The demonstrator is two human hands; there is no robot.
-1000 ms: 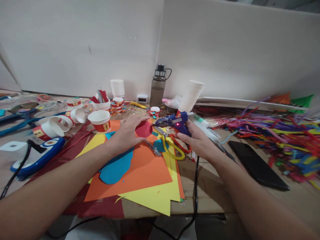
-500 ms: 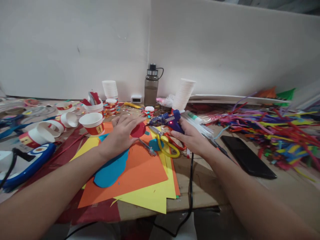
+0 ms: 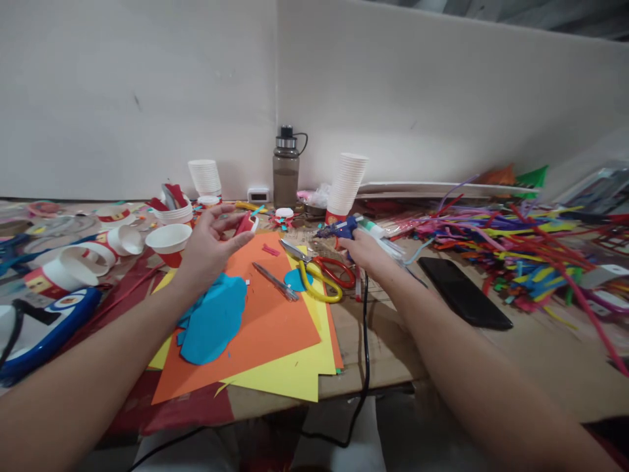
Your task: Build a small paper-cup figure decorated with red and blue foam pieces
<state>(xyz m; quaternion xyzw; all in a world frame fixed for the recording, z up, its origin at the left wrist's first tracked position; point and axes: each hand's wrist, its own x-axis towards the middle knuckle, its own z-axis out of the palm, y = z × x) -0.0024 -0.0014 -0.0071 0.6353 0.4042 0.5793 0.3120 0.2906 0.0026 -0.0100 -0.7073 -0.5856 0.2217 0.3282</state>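
Note:
My left hand [image 3: 209, 239] is raised over the left part of the orange paper [image 3: 275, 314], pinching a small red piece with a white edge [image 3: 247, 225] between thumb and fingers. A thin teal strip [image 3: 257, 210] shows at its top. Wrapped round the handle of a blue hot glue gun [image 3: 344, 228] is my right hand [image 3: 366, 248]; the nozzle points left, apart from the red piece. Below the left hand lie cut blue sheets [image 3: 213, 328]. Scissors with yellow and red handles [image 3: 319, 278] and a pen [image 3: 275, 282] rest on the paper.
Paper cups [image 3: 168, 237] stand and lie at left, with a cup stack [image 3: 348, 183] at the back. A water bottle [image 3: 285, 170] stands by the wall. On the right are a black phone [image 3: 464, 292] and piled pipe cleaners [image 3: 521, 242]. The gun's black cord [image 3: 366, 334] hangs over the front edge.
My left hand has drawn back up and left, and the red piece in it is tilted differently. The glue gun's nozzle has moved away from it, uncovering the scissors and pen.

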